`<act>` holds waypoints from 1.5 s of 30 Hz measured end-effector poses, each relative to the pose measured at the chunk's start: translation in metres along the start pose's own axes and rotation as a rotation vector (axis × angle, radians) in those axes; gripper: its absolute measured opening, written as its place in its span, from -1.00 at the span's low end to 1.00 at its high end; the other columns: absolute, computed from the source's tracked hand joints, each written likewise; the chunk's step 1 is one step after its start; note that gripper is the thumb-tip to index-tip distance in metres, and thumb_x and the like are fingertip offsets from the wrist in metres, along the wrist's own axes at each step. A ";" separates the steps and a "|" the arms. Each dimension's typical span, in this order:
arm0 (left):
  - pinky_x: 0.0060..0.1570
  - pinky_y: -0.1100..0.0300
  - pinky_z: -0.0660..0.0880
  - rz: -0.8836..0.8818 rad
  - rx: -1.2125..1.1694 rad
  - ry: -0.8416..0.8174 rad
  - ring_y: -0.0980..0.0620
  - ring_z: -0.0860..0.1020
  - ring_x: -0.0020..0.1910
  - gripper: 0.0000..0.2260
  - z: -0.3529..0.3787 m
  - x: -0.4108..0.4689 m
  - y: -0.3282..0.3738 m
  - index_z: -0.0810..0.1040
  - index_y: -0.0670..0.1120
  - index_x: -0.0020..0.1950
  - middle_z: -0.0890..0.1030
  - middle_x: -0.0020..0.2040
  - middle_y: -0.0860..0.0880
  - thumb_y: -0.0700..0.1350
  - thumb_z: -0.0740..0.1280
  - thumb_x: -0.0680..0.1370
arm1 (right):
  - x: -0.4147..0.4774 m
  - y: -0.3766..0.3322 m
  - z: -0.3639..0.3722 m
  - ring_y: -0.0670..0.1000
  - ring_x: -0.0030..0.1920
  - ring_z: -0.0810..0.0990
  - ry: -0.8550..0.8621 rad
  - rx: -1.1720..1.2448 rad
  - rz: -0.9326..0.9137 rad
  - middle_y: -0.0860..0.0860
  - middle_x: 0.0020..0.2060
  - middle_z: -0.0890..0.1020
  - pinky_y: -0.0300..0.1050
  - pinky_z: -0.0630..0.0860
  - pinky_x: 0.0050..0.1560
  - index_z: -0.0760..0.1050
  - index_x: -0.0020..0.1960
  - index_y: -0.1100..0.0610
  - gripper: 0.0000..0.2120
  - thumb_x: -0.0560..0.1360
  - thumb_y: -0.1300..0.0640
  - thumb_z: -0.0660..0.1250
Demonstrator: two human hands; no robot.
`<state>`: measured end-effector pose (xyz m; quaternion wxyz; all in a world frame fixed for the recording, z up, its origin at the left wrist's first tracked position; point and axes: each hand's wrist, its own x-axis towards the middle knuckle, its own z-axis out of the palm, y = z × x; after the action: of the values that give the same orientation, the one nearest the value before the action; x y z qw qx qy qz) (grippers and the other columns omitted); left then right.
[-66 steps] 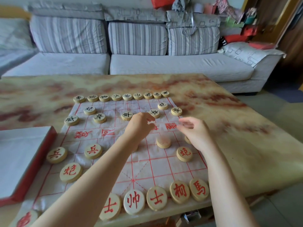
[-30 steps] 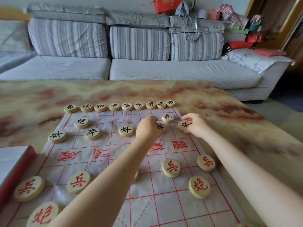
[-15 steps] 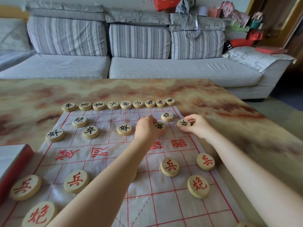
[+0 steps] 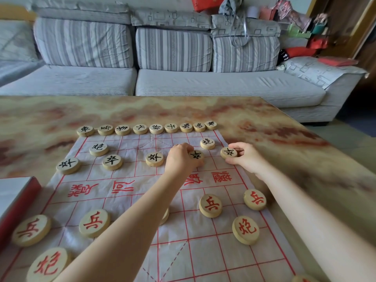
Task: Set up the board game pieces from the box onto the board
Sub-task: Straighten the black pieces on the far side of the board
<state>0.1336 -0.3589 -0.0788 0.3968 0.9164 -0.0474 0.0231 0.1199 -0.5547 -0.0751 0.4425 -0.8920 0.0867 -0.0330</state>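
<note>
Grip status: unchanged
Left hand [image 4: 179, 159] grips the inner pawn [image 4: 197, 155]; right hand [image 4: 248, 157] pinches the edge pawn [image 4: 228, 152], both as before.

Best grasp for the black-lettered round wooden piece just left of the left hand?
Pinch its rim at the near and far edges, coming from above. The black-lettered round wooden piece lies flat on the red-lined paper board, so only the low side wall gives opposing faces; the left hand crowds its right side.
</note>
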 end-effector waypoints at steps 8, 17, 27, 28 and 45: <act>-0.01 0.20 0.43 0.042 -0.024 0.037 -0.04 0.49 0.15 -0.47 -0.007 -0.005 -0.003 0.46 -0.11 0.26 0.49 0.20 -0.09 -0.02 0.50 0.35 | -0.009 -0.006 -0.001 0.12 0.34 0.35 0.045 -0.085 -0.002 0.13 0.35 0.34 -0.09 0.29 0.31 0.33 0.39 0.09 -0.35 0.35 0.17 0.49; -0.06 0.31 0.38 0.091 0.042 0.185 0.03 0.56 0.03 -0.78 -0.085 -0.019 -0.045 0.62 -0.07 0.06 0.64 0.05 -0.03 -0.22 0.38 0.42 | -0.032 -0.074 0.049 -0.10 0.04 0.47 -0.072 -0.231 -0.295 -0.08 0.08 0.57 -0.30 0.33 -0.05 0.53 0.18 0.01 -0.63 0.40 -0.01 0.43; -0.04 0.24 0.36 -0.016 0.199 0.260 -0.08 0.54 0.06 -0.71 -0.152 -0.039 -0.111 0.58 -0.10 0.10 0.58 0.11 -0.12 -0.13 0.44 0.40 | -0.037 -0.128 0.129 0.09 0.22 0.45 -0.064 -0.400 -0.219 0.08 0.19 0.49 -0.03 0.43 0.14 0.47 0.20 0.17 -0.40 0.35 -0.23 0.39; -0.03 0.23 0.36 -0.017 0.211 0.260 -0.09 0.53 0.07 -0.69 -0.154 -0.040 -0.114 0.58 -0.11 0.12 0.58 0.12 -0.12 -0.11 0.45 0.39 | -0.037 -0.129 0.133 0.10 0.21 0.46 -0.045 -0.422 -0.207 0.09 0.19 0.49 -0.04 0.42 0.11 0.46 0.18 0.19 -0.39 0.35 -0.25 0.39; 0.06 0.11 0.47 0.123 0.275 0.024 -0.07 0.51 0.10 -0.68 -0.153 -0.030 -0.128 0.56 -0.02 0.18 0.58 0.09 -0.06 0.03 0.39 0.45 | -0.028 -0.128 0.141 0.07 0.19 0.50 -0.147 -0.376 -0.114 0.08 0.25 0.49 -0.16 0.45 -0.02 0.46 0.27 0.08 -0.56 0.41 0.06 0.39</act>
<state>0.1167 -0.1582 -0.0693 0.2658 0.9571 -0.0952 0.0648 0.1275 -0.3635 -0.0580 0.2710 -0.9622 0.0082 0.0240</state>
